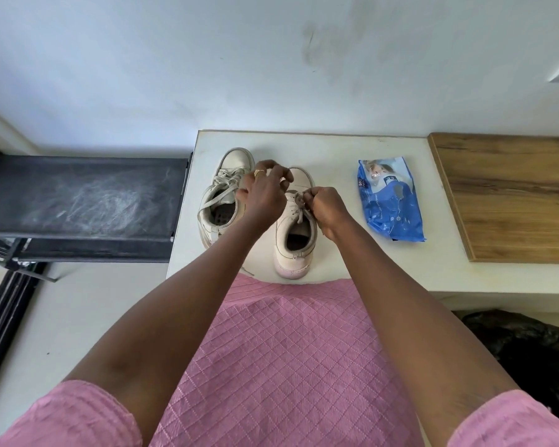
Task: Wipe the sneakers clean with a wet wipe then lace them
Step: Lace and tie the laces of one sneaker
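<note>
Two sneakers (221,195) (296,227) (both white), one wipes pack (389,201) — two hands (263,191) (326,209)

A pale scuffed wall (271,59) backs the white worktop (336,150), flanked by a black fabric rack (78,198) and wood-grain board (513,198).

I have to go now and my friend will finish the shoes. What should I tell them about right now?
Left hand: pinching lace over the right sneaker.
Right hand: gripping the lace on that same sneaker.
Both sneakers stand side by side on the white table; the wipes pack lies to their right.
Done: left sneaker has laces in, loose and untied.
Left: finish lacing the right sneaker, then tie both. No used wipe is in view, so check they are clean.
</note>
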Tool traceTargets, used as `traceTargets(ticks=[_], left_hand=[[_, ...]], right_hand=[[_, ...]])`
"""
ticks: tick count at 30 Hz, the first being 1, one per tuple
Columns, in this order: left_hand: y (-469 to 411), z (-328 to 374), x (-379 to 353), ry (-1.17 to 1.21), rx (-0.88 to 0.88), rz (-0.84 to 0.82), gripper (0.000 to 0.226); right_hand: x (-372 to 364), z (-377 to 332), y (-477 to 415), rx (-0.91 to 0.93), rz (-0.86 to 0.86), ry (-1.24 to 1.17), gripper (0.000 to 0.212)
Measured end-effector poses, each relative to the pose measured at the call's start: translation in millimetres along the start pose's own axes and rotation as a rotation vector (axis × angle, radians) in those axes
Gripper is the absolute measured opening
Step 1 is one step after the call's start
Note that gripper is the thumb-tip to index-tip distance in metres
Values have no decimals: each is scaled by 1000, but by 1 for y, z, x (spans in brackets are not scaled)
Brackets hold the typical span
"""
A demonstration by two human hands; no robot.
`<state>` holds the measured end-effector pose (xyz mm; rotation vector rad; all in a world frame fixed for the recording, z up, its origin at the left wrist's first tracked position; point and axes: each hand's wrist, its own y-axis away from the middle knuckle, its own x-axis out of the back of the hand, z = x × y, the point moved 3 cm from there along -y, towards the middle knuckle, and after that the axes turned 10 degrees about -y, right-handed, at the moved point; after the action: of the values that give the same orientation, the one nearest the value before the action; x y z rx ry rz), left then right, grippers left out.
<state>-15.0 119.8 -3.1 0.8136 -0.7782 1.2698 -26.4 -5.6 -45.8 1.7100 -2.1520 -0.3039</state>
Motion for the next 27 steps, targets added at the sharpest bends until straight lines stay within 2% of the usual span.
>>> traceTargets(ticks=[4,6,8,10,13,16,19,21,24,27], left_hand=[[7,0,12,-180,-327,157,22],[7,-2,11,-319,-481,160,19],[6,-3,7,-436,-569,126,22],[2,-3,7,-472,-578,130,23],[-5,0,9,-500,-518,135,18],[-12,3,7,-431,-322,14,20],[-11,1,-1,-201,-60,-102,32],[-10,-5,-9,17,76,-144,29],[-9,-13,-23,421,173,-165,28],[-5,-21,-37,670,285,-141,28]], right_hand=[[-2,-1,0,-38,-9,-32,33],[-1,-2,1,-48,-11,-31,31],[-1,-3,1,-51,-7,-14,32],[0,-5,2,-34,2,29,32],[-1,-6,2,14,10,88,28],[1,-4,2,37,57,61,29],[3,0,1,16,94,-51,25],[5,0,2,18,110,-88,25],[12,2,5,34,168,-107,22],[17,6,9,26,245,-114,16]])
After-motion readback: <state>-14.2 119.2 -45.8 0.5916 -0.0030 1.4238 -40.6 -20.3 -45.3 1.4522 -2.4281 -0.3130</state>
